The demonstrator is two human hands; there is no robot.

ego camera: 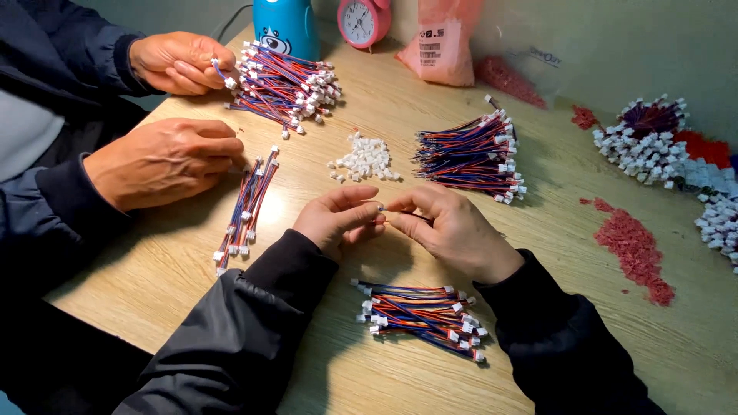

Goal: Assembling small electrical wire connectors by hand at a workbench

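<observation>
Over the wooden counter (553,192), the left hand (337,219) and right hand (453,230) meet fingertip to fingertip, both pinched shut on one thin wire lead (396,213). Its long axis runs roughly level, left to right between the hands. A finished bundle of red and blue leads (421,310) lies just below the wrists; loose white connectors (363,159) sit beyond.

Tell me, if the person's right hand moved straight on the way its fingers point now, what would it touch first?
The right hand points leftward at the left hand; their fingertips nearly meet around a thin wire. It would probably meet the left hand's fingers first.
</observation>
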